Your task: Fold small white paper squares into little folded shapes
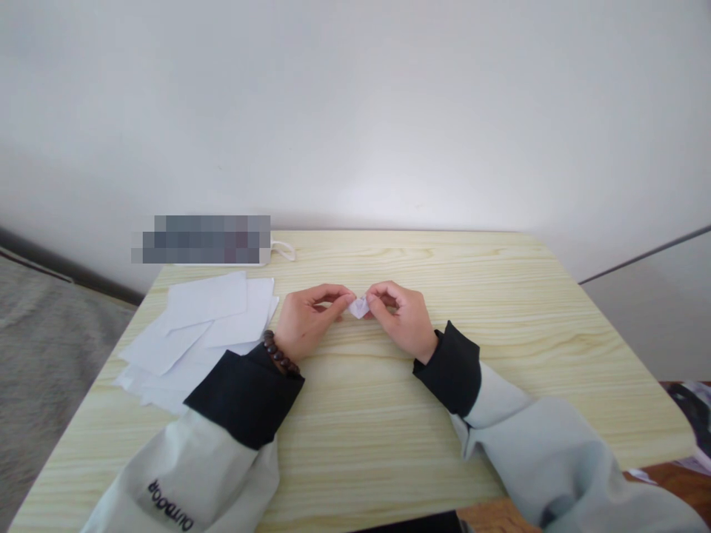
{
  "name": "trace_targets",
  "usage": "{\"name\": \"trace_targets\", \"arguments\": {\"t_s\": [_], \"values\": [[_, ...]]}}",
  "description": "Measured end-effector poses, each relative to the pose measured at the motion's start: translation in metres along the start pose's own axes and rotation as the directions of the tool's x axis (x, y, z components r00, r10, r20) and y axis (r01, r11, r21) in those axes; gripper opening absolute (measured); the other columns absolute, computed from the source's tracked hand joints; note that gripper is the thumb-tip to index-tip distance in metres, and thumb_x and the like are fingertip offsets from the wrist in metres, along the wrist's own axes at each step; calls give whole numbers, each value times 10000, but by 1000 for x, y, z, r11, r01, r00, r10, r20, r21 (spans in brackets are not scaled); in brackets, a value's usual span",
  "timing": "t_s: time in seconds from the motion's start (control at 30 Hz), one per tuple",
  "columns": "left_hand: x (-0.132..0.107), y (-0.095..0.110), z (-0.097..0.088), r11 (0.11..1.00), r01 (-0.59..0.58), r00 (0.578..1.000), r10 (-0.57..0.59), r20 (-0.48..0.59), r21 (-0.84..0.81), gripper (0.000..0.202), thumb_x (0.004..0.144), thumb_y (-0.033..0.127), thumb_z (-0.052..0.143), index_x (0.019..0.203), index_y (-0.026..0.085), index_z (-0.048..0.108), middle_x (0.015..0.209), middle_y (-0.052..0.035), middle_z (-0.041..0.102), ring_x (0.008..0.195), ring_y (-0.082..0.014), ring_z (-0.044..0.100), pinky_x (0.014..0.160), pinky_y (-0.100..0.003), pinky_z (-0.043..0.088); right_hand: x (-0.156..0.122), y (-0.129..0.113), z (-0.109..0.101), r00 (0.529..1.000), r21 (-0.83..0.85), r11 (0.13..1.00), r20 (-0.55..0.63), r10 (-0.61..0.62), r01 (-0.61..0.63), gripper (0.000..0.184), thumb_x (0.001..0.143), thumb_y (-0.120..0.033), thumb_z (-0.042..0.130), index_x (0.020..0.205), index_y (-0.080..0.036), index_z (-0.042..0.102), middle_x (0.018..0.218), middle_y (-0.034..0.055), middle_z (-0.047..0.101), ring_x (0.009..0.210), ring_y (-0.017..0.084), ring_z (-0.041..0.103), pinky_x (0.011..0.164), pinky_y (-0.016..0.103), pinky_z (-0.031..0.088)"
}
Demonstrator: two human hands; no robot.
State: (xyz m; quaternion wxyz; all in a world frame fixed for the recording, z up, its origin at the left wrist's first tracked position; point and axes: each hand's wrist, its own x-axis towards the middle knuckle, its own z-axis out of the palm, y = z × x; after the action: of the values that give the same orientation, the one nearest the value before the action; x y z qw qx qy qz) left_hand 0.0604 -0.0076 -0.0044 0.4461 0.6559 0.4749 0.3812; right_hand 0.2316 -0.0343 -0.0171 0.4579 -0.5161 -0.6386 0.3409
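Observation:
A small folded piece of white paper [358,307] sits just above the light wooden table [500,311], near its middle. My left hand [307,320] pinches the paper's left side with thumb and fingers. My right hand [401,317] pinches its right side the same way. Both hands rest on the tabletop, and both wrists come out of dark cuffs on pale sleeves. A dark bead bracelet [279,354] circles my left wrist.
Several loose white paper sheets [192,329] lie spread over the table's left part. A blurred-out object [203,239] with a white cord loop [283,250] lies at the far left edge by the white wall. Grey floor shows at left.

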Motion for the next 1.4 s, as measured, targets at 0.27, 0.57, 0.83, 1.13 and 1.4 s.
{"name": "trace_targets", "arguments": {"t_s": [0.27, 0.57, 0.83, 1.13, 1.4], "values": [[3, -5, 1, 968, -33, 999, 25, -35, -249, 256, 781, 383, 639, 841, 134, 631, 920, -71, 697, 862, -190, 652, 701, -294, 582, 2, 1, -1, 989, -21, 990, -52, -138, 137, 154, 907, -295, 471, 902, -173, 565, 871, 63, 671, 777, 138, 649, 733, 263, 510], [4, -4, 3, 921, -99, 995, 93, -34, -377, 170, 843, 314, 565, 859, 157, 502, 996, -88, 687, 938, -180, 648, 824, -347, 558, 3, 5, 2, 984, 92, 983, -96, -147, 156, 134, 943, -298, 412, 950, -192, 493, 932, 49, 634, 777, 120, 644, 731, 267, 513], [3, -7, 3, 957, -284, 959, 284, 3, 54, 170, 797, 143, 486, 931, 167, 588, 928, -49, 660, 883, -162, 638, 763, -298, 547, 2, 1, -1, 970, -54, 970, -39, -238, 236, 130, 942, -244, 400, 954, -190, 518, 946, 61, 628, 830, 131, 612, 765, 276, 491], [-1, -2, 3, 907, -383, 923, 370, 102, 172, 297, 730, 159, 592, 1022, 164, 540, 953, -41, 660, 846, -144, 649, 777, -257, 540, 2, 1, -3, 956, -180, 941, -21, -294, 285, 123, 931, -218, 400, 917, -195, 520, 930, 67, 617, 864, 153, 592, 786, 298, 481], [1, -9, 2, 896, -388, 921, 386, 53, 216, 113, 777, 263, 623, 850, 177, 626, 931, -54, 686, 835, -160, 654, 747, -267, 562, 2, 2, -3, 958, -171, 947, -38, -283, 273, 131, 938, -229, 393, 942, -197, 519, 922, 59, 611, 838, 149, 597, 770, 297, 482]]}}
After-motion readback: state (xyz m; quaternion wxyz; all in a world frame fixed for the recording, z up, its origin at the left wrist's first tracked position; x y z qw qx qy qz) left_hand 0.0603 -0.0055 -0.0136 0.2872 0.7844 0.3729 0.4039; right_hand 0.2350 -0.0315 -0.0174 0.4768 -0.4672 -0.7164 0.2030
